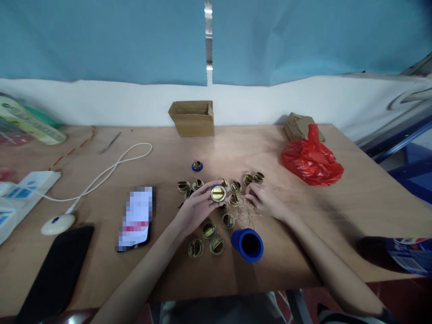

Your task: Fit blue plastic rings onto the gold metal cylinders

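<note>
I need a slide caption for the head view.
Left hand holds a gold disc; right hand is near thin wire rings.

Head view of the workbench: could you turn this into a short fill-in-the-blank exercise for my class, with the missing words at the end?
1. The ____ hand holds a round gold-coloured piece.
2. The hollow cylinder is coloured ____.
3. The plastic bag beyond the right hand is coloured ____.
4. The open brown box is made of ____.

Missing words: left; blue; red; cardboard.
</note>
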Tool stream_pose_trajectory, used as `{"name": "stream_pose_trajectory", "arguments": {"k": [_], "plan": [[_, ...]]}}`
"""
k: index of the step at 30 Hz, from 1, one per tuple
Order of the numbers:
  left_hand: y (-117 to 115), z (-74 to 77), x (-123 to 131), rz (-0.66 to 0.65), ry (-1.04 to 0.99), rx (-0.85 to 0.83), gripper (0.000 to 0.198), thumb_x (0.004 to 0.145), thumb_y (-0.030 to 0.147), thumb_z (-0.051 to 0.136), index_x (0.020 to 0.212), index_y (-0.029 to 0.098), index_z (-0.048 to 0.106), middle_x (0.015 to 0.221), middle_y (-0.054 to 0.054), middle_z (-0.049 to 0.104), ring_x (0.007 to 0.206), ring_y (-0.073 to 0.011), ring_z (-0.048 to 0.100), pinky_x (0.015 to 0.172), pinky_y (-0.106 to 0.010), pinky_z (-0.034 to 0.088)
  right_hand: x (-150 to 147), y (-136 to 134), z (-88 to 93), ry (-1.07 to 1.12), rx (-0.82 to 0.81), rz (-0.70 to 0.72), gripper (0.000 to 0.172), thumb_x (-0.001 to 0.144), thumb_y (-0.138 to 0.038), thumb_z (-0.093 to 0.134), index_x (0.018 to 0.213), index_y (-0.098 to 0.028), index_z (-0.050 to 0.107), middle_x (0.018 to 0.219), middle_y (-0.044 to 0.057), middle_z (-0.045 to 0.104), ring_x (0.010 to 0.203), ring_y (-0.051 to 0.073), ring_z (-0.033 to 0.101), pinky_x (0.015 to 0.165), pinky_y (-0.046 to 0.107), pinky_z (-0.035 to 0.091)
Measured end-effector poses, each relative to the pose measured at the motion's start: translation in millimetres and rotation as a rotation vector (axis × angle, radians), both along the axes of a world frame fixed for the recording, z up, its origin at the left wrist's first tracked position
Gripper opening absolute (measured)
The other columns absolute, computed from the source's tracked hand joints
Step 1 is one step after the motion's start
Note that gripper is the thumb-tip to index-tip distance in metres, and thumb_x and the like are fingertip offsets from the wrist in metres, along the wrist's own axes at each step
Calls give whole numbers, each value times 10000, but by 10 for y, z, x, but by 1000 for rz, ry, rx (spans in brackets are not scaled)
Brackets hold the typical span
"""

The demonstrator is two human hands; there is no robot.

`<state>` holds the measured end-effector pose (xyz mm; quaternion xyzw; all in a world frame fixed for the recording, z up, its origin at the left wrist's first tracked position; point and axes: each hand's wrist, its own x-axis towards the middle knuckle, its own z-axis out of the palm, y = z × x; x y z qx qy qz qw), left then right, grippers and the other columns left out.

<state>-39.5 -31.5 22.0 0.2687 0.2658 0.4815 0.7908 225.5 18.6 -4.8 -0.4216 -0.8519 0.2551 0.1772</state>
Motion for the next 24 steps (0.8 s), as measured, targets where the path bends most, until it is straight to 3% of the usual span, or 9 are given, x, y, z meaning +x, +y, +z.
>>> {"name": "stream_pose_trajectory", "arguments": {"k": [4,8,14,19,24], "plan": [[-5,13,0,9,9,-3,310,889,260,674,1188,193,721,1168,-106,751,1026,-223,711,942,-321,520,11,-3,48,30,-116,-11,123,964,-298,589,910,-195,549,719,-5,553,624,156,494,593,277,370],[1,22,-1,12,33,-4,319,876,285,692,1183,203,720,1167,-107,749,1040,-236,710,943,-339,527,5,-7,41,21,-153,-18,206,915,-349,691,951,-190,564,682,-32,520,596,148,465,563,269,340],[5,38,7,20,59,-11,310,869,288,674,1168,229,727,1168,-71,758,1026,-230,718,948,-337,531,-31,-20,13,10,-65,-8,150,936,-240,644,825,-197,554,714,4,574,630,158,497,610,278,367],[-2,55,15,17,68,-5,295,869,292,668,1153,240,729,1151,-64,767,1044,-230,717,960,-344,531,-43,-14,-32,-13,10,13,174,984,-250,570,824,-200,523,830,73,642,752,207,579,693,314,423],[0,43,9,15,61,7,293,890,274,648,1169,230,723,1159,-82,757,1071,-238,707,952,-343,522,-36,-7,-21,-43,1,19,188,986,-264,560,815,-202,513,839,86,646,758,216,582,699,328,431]]}}
